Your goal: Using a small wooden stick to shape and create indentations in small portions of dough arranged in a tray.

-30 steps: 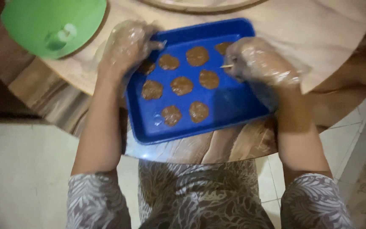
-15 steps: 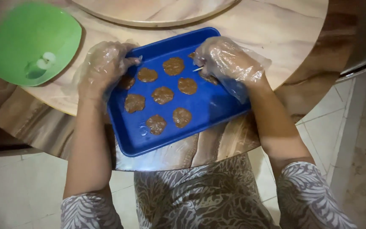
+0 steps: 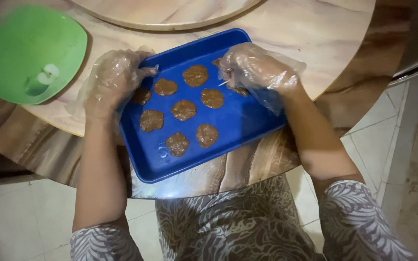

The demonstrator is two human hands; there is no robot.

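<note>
Since half a second ago both hands have kept their places on the tray while the view has drifted, so the tray now sits nearer the middle and the green plate lies further left. Right hand, in a loose clear plastic glove, has its fingers pinched narrow on a thin stick, tip aimed at the brown dough rounds at the tray's far right corner. Left hand, gloved the same, rests curled on the tray's left rim; fingers half bent, pressing the edge rather than gripping anything, one round just beneath them. Blue tray lies tilted across the desk's near edge, its near corner overhanging slightly. About nine dough rounds, flat, spaced apart, none touching. They look soft and sticky, likely to dent or tear if pinched; judged best lifted from underneath or left alone, moving the tray instead. Tray seems stiff and light, safest taken by both long rims. Green plate sits well apart to the left on the marble-patterned desk. Tiled floor below.
</note>
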